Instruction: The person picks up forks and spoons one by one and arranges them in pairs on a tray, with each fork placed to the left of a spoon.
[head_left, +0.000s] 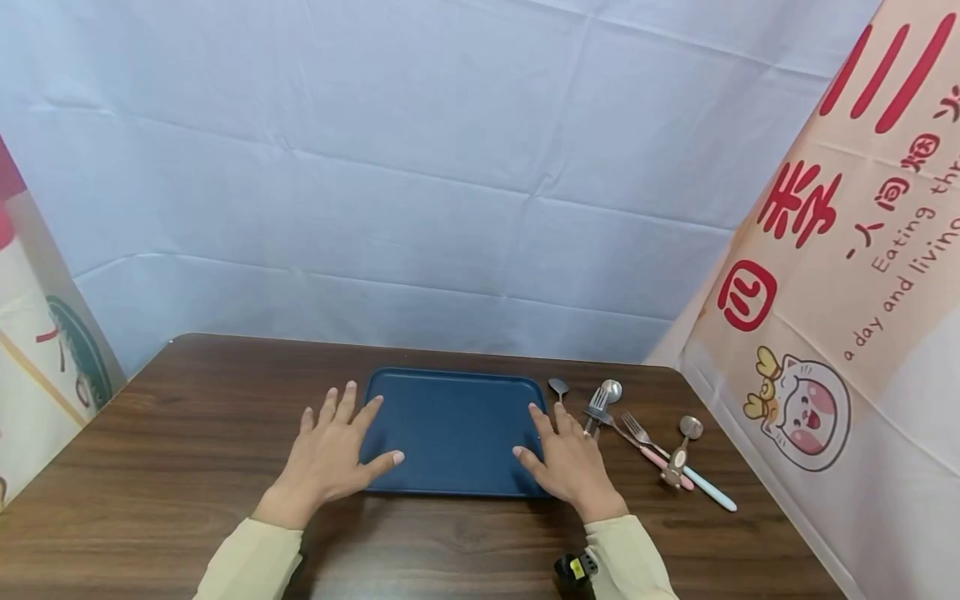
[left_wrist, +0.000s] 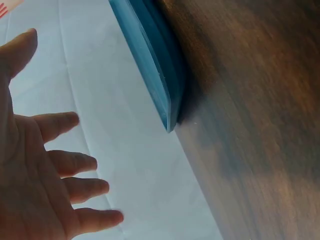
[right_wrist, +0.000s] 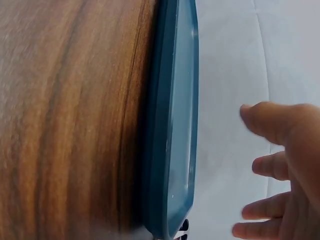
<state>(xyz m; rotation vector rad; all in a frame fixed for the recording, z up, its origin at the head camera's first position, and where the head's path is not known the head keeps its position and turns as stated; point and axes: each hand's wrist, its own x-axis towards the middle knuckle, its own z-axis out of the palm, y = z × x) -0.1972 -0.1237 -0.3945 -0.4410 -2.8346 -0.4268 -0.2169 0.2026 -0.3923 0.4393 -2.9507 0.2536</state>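
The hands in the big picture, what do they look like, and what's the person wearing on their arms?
The left hand and right hand wear no gloves. The left sleeve and right sleeve are plain pale yellow and reach the wrists. Under the right wrist sits a small black device with a yellow patch.

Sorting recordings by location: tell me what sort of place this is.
Probably a makeshift, dining-themed set: a plain cloth backdrop, a side banner printed with "Eating", and loose cutlery.
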